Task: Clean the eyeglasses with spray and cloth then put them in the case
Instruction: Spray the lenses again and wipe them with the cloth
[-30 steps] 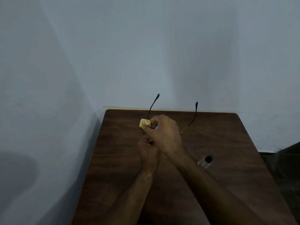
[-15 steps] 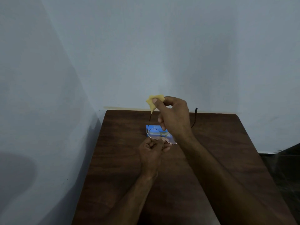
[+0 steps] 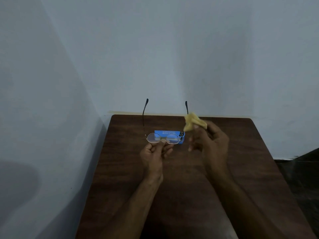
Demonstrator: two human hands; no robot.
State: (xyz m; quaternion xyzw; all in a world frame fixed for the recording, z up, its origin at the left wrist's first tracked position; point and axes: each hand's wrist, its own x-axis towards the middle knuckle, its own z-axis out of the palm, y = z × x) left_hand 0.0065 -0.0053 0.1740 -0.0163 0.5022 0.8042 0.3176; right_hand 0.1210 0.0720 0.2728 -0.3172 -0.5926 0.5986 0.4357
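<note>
Thin round-rimmed eyeglasses (image 3: 152, 138) are held up over the table, temples unfolded and pointing away toward the wall. My left hand (image 3: 153, 156) pinches them at the bridge from below. My right hand (image 3: 209, 142), motion-blurred, is off to the right of the glasses and grips a crumpled yellow cloth (image 3: 192, 122) between thumb and fingers. A blue case (image 3: 172, 132) lies flat on the table behind the lenses. No spray bottle shows in this frame.
The dark wooden table (image 3: 241, 178) stands in a corner, with pale walls at the left and back. Dark floor (image 3: 300, 168) shows past the table's right edge.
My right hand lifted the cloth off the lens and swung it right, away from the glasses. The blue case came into sight. The bottle seen a second ago is hidden.
</note>
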